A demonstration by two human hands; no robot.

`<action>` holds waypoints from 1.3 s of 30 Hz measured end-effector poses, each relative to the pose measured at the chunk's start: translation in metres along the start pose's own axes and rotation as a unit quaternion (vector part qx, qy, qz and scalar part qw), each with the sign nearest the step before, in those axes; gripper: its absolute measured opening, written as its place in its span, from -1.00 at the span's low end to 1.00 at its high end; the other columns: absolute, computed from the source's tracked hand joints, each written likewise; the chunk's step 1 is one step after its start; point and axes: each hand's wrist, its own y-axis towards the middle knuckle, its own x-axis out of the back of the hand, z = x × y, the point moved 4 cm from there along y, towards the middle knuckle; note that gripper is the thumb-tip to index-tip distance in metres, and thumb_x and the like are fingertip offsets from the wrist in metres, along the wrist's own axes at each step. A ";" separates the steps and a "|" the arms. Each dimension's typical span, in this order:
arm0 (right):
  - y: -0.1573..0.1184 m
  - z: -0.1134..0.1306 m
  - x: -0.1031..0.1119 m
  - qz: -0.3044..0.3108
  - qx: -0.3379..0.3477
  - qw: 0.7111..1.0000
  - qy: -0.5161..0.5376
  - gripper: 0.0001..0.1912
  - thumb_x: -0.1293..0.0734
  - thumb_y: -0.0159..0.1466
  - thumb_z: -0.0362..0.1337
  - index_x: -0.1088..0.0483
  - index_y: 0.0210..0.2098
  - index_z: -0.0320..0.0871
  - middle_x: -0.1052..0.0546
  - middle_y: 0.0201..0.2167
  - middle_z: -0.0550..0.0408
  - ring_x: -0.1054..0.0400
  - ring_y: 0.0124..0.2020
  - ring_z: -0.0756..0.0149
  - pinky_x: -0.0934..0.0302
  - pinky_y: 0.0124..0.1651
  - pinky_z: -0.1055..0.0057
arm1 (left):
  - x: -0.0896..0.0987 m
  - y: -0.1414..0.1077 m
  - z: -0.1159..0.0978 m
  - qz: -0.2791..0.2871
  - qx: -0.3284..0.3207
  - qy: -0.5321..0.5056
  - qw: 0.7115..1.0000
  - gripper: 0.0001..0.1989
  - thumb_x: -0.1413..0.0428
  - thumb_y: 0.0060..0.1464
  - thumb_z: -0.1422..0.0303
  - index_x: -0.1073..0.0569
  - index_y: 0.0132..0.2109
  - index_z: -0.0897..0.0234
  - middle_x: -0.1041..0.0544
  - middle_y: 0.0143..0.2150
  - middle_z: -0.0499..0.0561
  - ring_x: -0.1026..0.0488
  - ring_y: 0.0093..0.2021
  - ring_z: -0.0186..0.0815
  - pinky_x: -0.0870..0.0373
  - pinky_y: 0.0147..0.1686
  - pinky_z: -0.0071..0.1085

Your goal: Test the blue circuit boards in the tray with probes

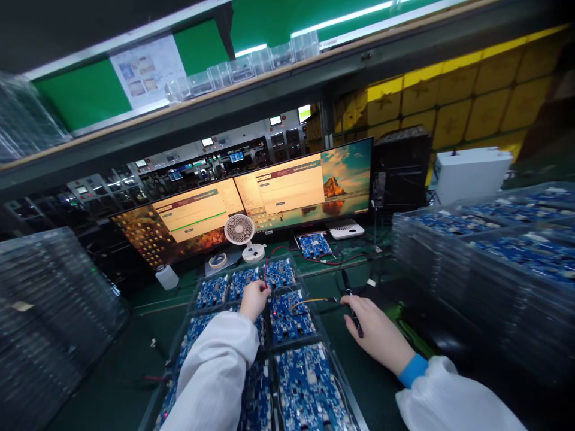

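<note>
My left hand [254,299], in a white sleeve, rests with curled fingers on a blue circuit board [287,315] lying in a clear plastic tray [314,326] in front of me. Red and yellow wires run to boards in that tray. My right hand [376,332], with a blue cuff at the wrist, grips a thin black pen-like tool [350,302] just right of the tray, on the green bench. More blue boards [309,389] fill the near tray compartments.
Two monitors [269,194] stand behind the tray, with a small white desk fan [240,233] and a white bottle [166,276] before them. Stacks of clear trays [49,311] rise at left; stacked trays holding blue boards [494,251] rise at right. A shelf [251,96] runs overhead.
</note>
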 end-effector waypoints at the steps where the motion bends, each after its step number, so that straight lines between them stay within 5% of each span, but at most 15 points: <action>1: 0.000 0.000 0.000 -0.001 0.002 1.000 0.000 -0.76 -0.08 0.29 -0.38 -0.26 -0.09 -0.17 -0.41 -0.22 -0.03 -0.31 -0.18 0.12 -0.32 -0.15 0.18 | 0.000 0.000 0.004 0.003 0.004 0.005 1.000 -0.87 -0.11 -0.04 0.59 -0.46 -0.46 0.31 -0.52 -0.46 -0.04 -0.42 -0.40 -0.37 -0.31 -0.27 -0.45; 7: 0.000 0.001 0.000 -0.004 0.012 1.000 -0.001 -0.72 -0.06 0.25 -0.43 -0.24 -0.09 -0.17 -0.40 -0.22 -0.03 -0.32 -0.17 0.13 -0.33 -0.15 0.18 | -0.005 0.004 0.018 0.004 -0.002 0.010 1.000 -0.81 -0.07 -0.03 0.63 -0.47 -0.27 0.33 -0.47 -0.47 -0.07 -0.42 -0.39 -0.39 -0.33 -0.26 -0.49; 39: -0.001 -0.002 -0.004 0.015 0.000 1.000 0.008 -0.71 -0.07 0.27 -0.39 -0.30 -0.08 -0.19 -0.42 -0.21 -0.05 -0.33 -0.17 0.13 -0.34 -0.14 0.16 | -0.009 -0.001 0.024 -0.006 -0.054 0.057 0.997 -0.74 -0.03 0.02 0.63 -0.35 -0.16 0.23 -0.52 -0.31 -0.05 -0.46 -0.27 -0.38 -0.31 -0.19 -0.48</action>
